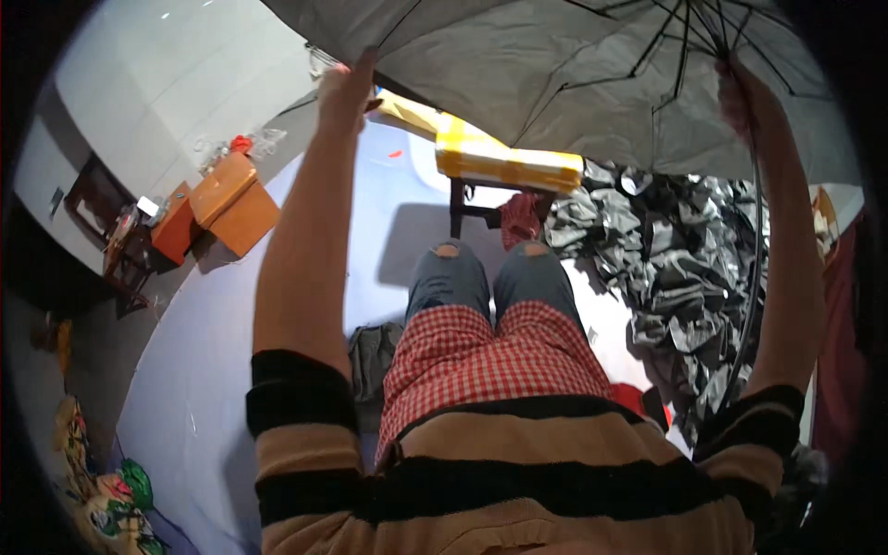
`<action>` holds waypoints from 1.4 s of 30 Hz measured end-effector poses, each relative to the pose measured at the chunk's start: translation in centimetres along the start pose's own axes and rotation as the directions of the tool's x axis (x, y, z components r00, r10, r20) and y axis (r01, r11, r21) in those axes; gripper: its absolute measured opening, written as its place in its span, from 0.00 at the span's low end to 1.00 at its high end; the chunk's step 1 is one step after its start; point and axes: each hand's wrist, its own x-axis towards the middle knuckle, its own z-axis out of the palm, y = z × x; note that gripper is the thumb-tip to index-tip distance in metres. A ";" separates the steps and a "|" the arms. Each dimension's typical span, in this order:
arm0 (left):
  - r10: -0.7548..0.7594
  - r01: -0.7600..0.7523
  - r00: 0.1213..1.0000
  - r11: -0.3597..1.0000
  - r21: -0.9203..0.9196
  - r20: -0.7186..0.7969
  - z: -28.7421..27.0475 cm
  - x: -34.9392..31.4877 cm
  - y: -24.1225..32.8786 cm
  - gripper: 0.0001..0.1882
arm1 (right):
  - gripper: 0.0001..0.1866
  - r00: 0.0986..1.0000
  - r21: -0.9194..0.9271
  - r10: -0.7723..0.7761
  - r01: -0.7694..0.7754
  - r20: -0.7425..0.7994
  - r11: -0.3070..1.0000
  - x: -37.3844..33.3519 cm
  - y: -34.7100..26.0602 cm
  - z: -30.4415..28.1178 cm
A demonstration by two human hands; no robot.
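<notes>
A grey umbrella is spread open across the top of the view, its inner side with thin dark ribs facing me. My right hand is closed around its shaft, just below where the ribs meet. The dark shaft runs down along my right forearm. At the canopy's left edge, my left hand pinches the rim near a rib's end; its fingertips are partly hidden. Both arms are raised and stretched forward.
In front of my knees stands a low dark stool with a yellow-and-white checked cover. Crumpled grey and black fabric is heaped to the right. Orange-brown boxes stand at the left. Colourful bundles lie lower left.
</notes>
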 end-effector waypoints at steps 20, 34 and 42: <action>0.269 -0.129 0.938 0.856 -0.501 0.218 -7.4 -3.8 -3.0 0.15 | 0.14 0.981 0.152 0.194 -0.186 -0.034 0.971 -2.8 6.4 -2.9; 0.838 -0.815 0.313 0.479 -0.325 0.448 15.2 -28.0 -9.6 0.15 | 0.14 0.975 0.386 -0.127 0.048 0.183 0.921 4.7 2.3 -1.0; -0.156 0.814 0.241 0.570 -0.111 0.958 7.9 -32.7 5.4 0.12 | 0.17 0.907 0.335 -0.159 0.300 -0.389 0.893 9.0 -1.4 3.6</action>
